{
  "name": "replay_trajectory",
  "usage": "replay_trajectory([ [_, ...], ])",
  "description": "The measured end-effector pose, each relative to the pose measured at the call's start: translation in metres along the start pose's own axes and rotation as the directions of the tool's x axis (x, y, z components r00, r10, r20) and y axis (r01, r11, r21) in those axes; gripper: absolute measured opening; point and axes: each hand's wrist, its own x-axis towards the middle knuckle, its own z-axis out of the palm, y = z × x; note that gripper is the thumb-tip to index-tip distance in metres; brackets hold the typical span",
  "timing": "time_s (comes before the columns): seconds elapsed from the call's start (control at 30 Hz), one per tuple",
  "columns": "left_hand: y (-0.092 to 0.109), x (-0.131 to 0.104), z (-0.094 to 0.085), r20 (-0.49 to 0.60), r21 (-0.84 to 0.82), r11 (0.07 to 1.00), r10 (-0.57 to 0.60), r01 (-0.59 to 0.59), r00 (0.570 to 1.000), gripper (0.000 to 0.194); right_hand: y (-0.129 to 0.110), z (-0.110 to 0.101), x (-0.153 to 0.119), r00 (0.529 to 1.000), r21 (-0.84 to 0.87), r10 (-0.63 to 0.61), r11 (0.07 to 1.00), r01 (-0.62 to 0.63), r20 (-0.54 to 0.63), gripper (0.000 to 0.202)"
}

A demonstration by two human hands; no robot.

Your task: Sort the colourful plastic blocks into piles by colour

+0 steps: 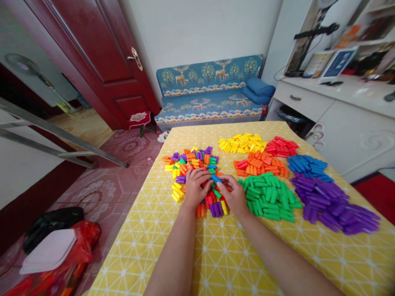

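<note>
My right hand (pixel 233 194) pinches a blue plastic piece (pixel 216 179) between thumb and fingers, above the front part of a mixed pile. My left hand (pixel 196 187) lies over the same mixed pile (pixel 177 192), its fingers stretched toward the blue piece and its thumb apart. Small finger-shaped plastic pieces in yellow, orange, purple, green and red make up this pile, and my hands hide part of it. To the right of my right hand lies a heap of green pieces (pixel 270 197), with a heap of orange pieces (pixel 262 164) just behind it.
Farther back are yellow pieces (pixel 242 143) and red pieces (pixel 281 146). Blue pieces (pixel 309 166) and purple pieces (pixel 336 205) lie along the right. A yellow patterned cloth (pixel 148 242) covers the table. Beyond stand a blue sofa (pixel 210 96) and a white cabinet (pixel 354 127).
</note>
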Motion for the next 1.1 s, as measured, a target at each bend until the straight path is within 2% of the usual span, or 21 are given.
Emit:
replay_trajectory([
  [0.13, 0.003, 0.000, -0.003, 0.036, 0.013, 1.000, -0.019, 0.018, 0.999, 0.019, -0.008, -0.008, 0.003, 0.998, -0.066, -0.062, 0.996, 0.061, -0.008, 0.017],
  [0.23, 0.005, 0.001, -0.004, 0.059, 0.026, 0.999, -0.035, 0.034, 0.998, 0.021, -0.012, -0.038, 0.017, 0.987, -0.156, -0.133, 0.981, 0.117, -0.092, 0.018],
  [0.3, 0.005, 0.001, -0.004, 0.071, 0.038, 0.998, -0.050, 0.047, 0.996, 0.022, -0.006, -0.074, 0.034, 0.969, -0.250, -0.162, 0.962, 0.112, -0.189, 0.020],
  [0.37, 0.005, 0.001, -0.003, 0.072, 0.042, 0.998, -0.057, 0.054, 0.996, 0.023, 0.007, -0.119, 0.056, 0.939, -0.394, -0.184, 0.917, 0.059, -0.289, 0.025],
  [0.43, 0.005, 0.001, -0.002, 0.066, 0.040, 0.997, -0.062, 0.059, 0.996, 0.023, 0.025, -0.170, 0.078, 0.920, -0.560, -0.174, 0.826, -0.058, -0.351, 0.027],
  [0.53, 0.005, 0.002, -0.001, 0.064, 0.041, 0.997, -0.075, 0.072, 0.995, 0.022, 0.051, -0.241, 0.102, 0.895, -0.740, -0.133, 0.621, -0.260, -0.426, 0.028],
  [0.6, 0.006, 0.002, -0.001, 0.071, 0.047, 0.995, -0.086, 0.083, 0.994, 0.022, 0.066, -0.277, 0.111, 0.888, -0.788, -0.107, 0.516, -0.336, -0.448, 0.028],
  [0.67, 0.006, 0.002, -0.001, 0.076, 0.052, 0.995, -0.092, 0.088, 0.993, 0.022, 0.077, -0.301, 0.115, 0.888, -0.809, -0.076, 0.452, -0.375, -0.454, 0.028],
  [0.77, 0.006, 0.002, -0.001, 0.076, 0.050, 0.995, -0.090, 0.086, 0.993, 0.022, 0.087, -0.319, 0.115, 0.896, -0.833, -0.013, 0.374, -0.407, -0.443, 0.023],
  [0.87, 0.005, 0.002, 0.000, 0.066, 0.040, 0.996, -0.085, 0.083, 0.994, 0.022, 0.091, -0.324, 0.113, 0.904, -0.849, 0.107, 0.313, -0.426, -0.414, 0.018],
  [0.97, 0.004, 0.002, 0.001, 0.057, 0.033, 0.996, -0.082, 0.080, 0.995, 0.022, 0.091, -0.324, 0.111, 0.886, -0.833, 0.205, 0.305, -0.461, -0.415, 0.012],
  [1.03, 0.005, 0.002, 0.001, 0.060, 0.037, 0.996, -0.086, 0.084, 0.994, 0.022, 0.087, -0.320, 0.110, 0.879, -0.830, 0.215, 0.295, -0.473, -0.425, 0.010],
  [1.1, 0.005, 0.002, 0.001, 0.064, 0.042, 0.995, -0.091, 0.088, 0.994, 0.022, 0.079, -0.311, 0.107, 0.900, -0.847, 0.134, 0.304, -0.436, -0.415, 0.011],
])
